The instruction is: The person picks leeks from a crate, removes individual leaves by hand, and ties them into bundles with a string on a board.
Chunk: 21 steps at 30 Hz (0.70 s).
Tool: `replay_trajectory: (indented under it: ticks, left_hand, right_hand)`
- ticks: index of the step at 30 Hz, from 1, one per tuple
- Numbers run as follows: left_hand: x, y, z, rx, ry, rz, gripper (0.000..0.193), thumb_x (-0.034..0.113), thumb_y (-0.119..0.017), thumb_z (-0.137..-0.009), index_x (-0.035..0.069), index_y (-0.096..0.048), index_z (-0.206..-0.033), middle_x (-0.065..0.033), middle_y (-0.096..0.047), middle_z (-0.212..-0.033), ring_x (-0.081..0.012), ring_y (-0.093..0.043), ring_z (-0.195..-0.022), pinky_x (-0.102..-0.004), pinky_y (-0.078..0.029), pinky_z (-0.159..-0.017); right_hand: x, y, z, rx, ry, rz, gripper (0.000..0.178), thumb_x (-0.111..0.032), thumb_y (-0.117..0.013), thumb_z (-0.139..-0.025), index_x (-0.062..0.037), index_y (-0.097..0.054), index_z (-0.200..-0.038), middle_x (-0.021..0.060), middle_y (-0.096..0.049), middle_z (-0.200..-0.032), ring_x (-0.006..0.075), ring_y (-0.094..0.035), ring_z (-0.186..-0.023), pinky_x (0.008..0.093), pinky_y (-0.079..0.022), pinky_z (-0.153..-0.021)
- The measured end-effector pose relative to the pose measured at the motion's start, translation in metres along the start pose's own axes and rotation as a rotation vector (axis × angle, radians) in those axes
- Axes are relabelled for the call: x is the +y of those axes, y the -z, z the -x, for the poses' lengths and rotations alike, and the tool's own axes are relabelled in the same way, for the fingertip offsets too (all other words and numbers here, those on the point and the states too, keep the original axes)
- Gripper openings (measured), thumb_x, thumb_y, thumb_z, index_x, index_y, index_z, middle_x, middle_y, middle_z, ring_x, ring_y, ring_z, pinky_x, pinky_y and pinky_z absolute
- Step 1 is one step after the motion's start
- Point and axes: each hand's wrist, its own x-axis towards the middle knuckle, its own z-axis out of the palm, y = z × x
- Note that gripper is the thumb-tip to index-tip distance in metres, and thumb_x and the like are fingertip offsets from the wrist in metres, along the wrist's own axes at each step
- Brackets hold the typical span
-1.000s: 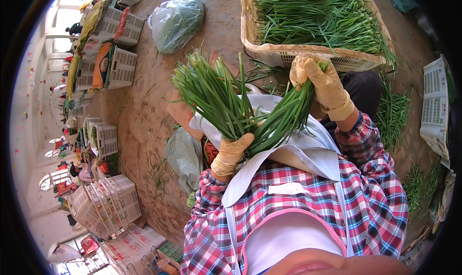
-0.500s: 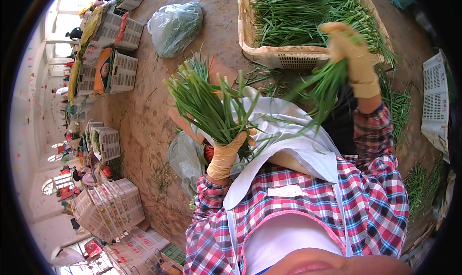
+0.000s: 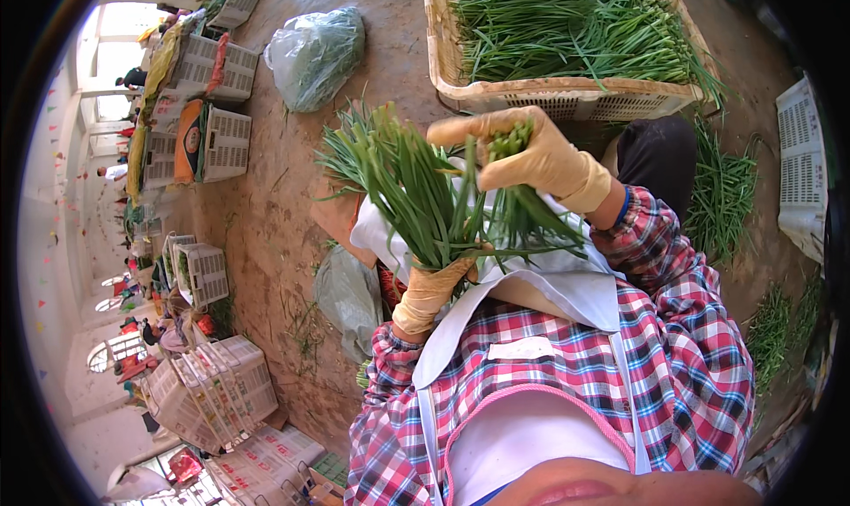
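Note:
My left hand (image 3: 430, 295), in a cream rubber glove, is closed round the lower part of a thick bunch of garlic chives (image 3: 409, 187) that stands upright before my apron (image 3: 567, 285). My gloved right hand (image 3: 540, 156) grips a smaller bunch of garlic chives (image 3: 522, 214), cut ends up and leaves hanging down, right beside the larger bunch. The right forefinger reaches out towards the larger bunch's stalks. Beyond both hands, a cream plastic crate (image 3: 567, 99) holds a deep layer of garlic chives (image 3: 567, 28).
A tied clear plastic bag (image 3: 316, 59) of greens lies left of the crate. Another plastic bag (image 3: 348, 298) is by my left arm. Loose chives (image 3: 722, 192) litter the floor at right, near a white crate (image 3: 801, 169). Stacked crates (image 3: 212, 386) stand at left.
My right hand has come from the crate's near edge down and left to the larger bunch, bringing the small bunch of chives. My left hand keeps its hold, slightly shifted.

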Motion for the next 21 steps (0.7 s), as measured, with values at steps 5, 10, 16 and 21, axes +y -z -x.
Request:
replay_trajectory:
  ticks: [5,10,16,21]
  left_hand:
    - [-0.004,0.009,0.000,-0.100,-0.121,0.186,0.064,0.025,-0.076,-0.085,0.004,-0.048,-0.138,-0.0153,-0.066,-0.117,-0.0183,-0.062,-0.080,-0.0280,-0.052,-0.059]
    - [-0.008,0.009,0.004,0.065,-0.102,0.135,0.070,0.038,-0.071,-0.088,0.007,-0.041,-0.144,-0.0200,-0.066,-0.111,-0.0178,-0.061,-0.068,-0.0270,-0.048,-0.057]
    - [-0.019,0.032,0.022,0.171,0.026,0.216,0.056,0.031,-0.076,-0.085,0.008,-0.054,-0.132,-0.0043,-0.066,-0.095,-0.0194,-0.064,-0.076,-0.0280,-0.047,-0.056]
    - [-0.039,0.068,0.074,0.396,0.111,0.276,0.039,0.030,-0.070,-0.091,0.006,-0.058,-0.119,-0.0111,-0.068,-0.095,-0.0149,-0.056,-0.068,-0.0277,-0.039,-0.050]
  right_hand:
    - [0.003,-0.009,0.009,0.108,-0.105,-0.005,0.015,-0.018,-0.070,-0.092,-0.0030,-0.072,-0.094,-0.0013,-0.070,-0.086,0.0019,-0.058,-0.073,0.0167,-0.046,-0.063]
    - [-0.002,0.006,0.019,0.259,-0.030,0.003,0.029,-0.032,-0.062,-0.097,-0.0044,-0.070,-0.090,0.0005,-0.069,-0.080,0.0039,-0.056,-0.058,0.0179,-0.046,-0.052]
    - [-0.001,0.054,0.009,0.498,0.097,-0.007,0.037,-0.045,-0.065,-0.093,-0.0081,-0.068,-0.087,-0.0019,-0.058,-0.067,0.0066,-0.051,-0.052,0.0203,-0.041,-0.047]
    - [0.074,0.050,-0.022,0.531,-0.128,-0.060,0.031,-0.040,-0.065,-0.093,-0.0109,-0.065,-0.084,-0.0003,-0.060,-0.067,0.0086,-0.057,-0.057,0.0233,-0.046,-0.050]
